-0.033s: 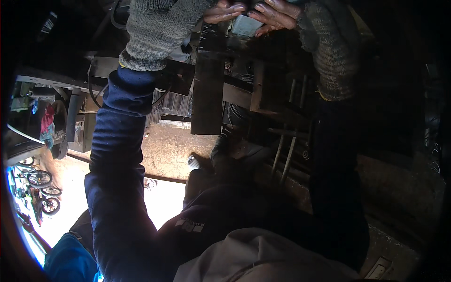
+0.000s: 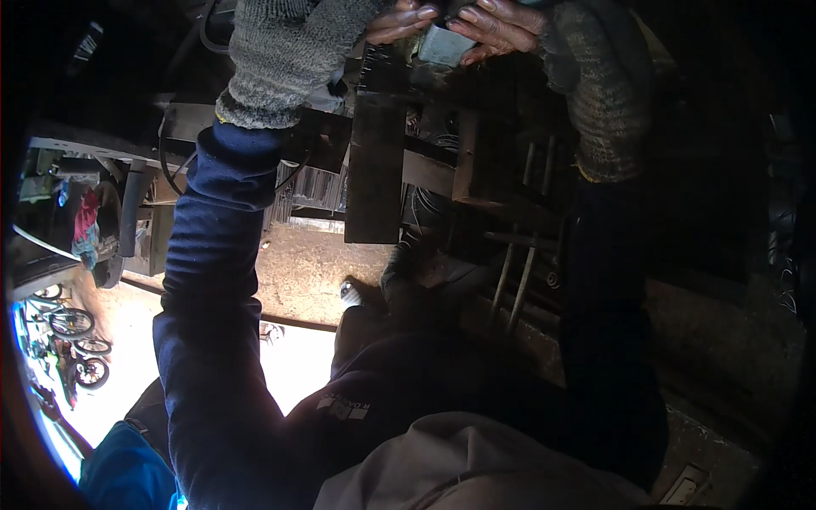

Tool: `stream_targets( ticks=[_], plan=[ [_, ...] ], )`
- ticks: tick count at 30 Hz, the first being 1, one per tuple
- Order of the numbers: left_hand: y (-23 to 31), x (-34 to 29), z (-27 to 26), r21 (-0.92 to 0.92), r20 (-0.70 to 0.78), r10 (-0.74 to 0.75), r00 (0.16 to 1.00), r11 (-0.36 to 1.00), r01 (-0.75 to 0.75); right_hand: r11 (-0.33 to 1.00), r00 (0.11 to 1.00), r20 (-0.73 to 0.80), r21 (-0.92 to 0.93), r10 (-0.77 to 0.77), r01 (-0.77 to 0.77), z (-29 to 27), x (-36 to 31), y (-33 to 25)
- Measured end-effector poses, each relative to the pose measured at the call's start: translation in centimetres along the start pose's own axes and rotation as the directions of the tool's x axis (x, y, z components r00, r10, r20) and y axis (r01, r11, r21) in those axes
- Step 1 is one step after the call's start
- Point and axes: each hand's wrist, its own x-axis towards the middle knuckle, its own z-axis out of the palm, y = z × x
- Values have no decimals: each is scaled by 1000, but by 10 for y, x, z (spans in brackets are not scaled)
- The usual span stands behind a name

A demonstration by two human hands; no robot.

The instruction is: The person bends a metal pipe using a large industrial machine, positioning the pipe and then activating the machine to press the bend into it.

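Observation:
At the top edge, a pale grey metal block (image 2: 445, 47) with a squared end shows between my hands; its upper part is cut off by the frame. My left hand (image 2: 310, 42), in a grey knit fingerless glove, has its bare fingers curled together against the block's left side. From the other side my right hand (image 2: 510, 34), gloved alike, lays closed fingers over the block. Both thumbs are hidden. The fingertips look dark with grime. Below the block, a dark flat steel bar (image 2: 374, 170) hangs out from the bench toward me.
Under the bench are a wooden block (image 2: 480, 161), coiled wire (image 2: 432, 204) and metal rods (image 2: 518, 263). A red and blue rag (image 2: 87, 225) hangs at left. Bicycles (image 2: 72, 323) stand outside in bright light. Someone in a blue garment (image 2: 127, 463) is at lower left.

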Motion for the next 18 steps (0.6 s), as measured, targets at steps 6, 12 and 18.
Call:
stream_targets(
  ticks=[6, 12, 18],
  plan=[
    [-20, 6, 14, -285, -15, 246, 969, 928, -240, 1000, 1000, 6, 9, -4, 4, -5, 0, -9],
    [-8, 7, -10, 130, 116, 326, 938, 931, -340, 999, 999, -26, 23, 41, -40, -3, 0, -2],
    [-11, -4, -7, 41, 65, 167, 984, 985, -170, 999, 977, -212, -8, -32, 31, 37, -4, -27]
  ],
)
